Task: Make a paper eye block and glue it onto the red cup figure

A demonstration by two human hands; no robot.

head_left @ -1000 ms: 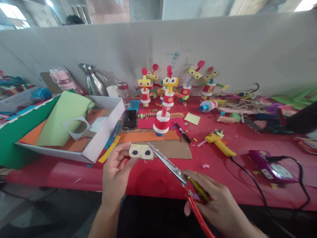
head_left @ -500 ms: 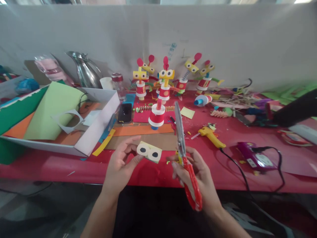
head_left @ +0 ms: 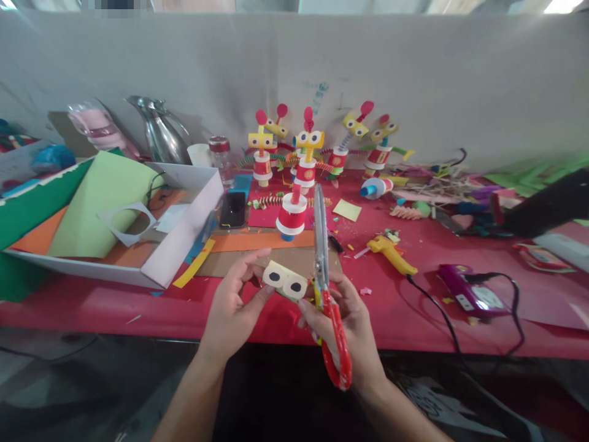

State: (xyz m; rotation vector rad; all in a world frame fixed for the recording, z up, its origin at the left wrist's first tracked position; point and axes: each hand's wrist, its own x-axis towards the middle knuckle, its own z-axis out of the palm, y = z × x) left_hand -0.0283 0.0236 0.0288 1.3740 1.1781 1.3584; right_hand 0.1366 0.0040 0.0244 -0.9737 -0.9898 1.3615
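Between thumb and fingers, my left hand (head_left: 242, 298) pinches the left end of a small yellow paper piece with two googly eyes (head_left: 285, 280). My right hand (head_left: 343, 319) is closed round a pair of scissors (head_left: 332, 319) with red handles, blades pointing up and away. The right thumb lies at the right end of the eye piece; whether it grips it is hard to tell. Just beyond my hands stands a red paper-cup body (head_left: 292, 213) with a white rim, a blue base and folded-paper arms. Behind it are several finished-looking paper-cup figures (head_left: 308, 144) with yellow eyed heads.
On the left stands a white box (head_left: 181, 236) with coloured paper. A yellow glue gun (head_left: 392, 255) lies on the right, its black cord trailing near a purple power box (head_left: 478, 290). A phone (head_left: 233, 209), a steel jug (head_left: 163, 132) and paper scraps (head_left: 437, 184) lie farther back.
My right hand has moved left with the scissors, its thumb now reaching the eye piece. My left hand has shifted slightly right with the piece. A pink scrap now shows on the table.
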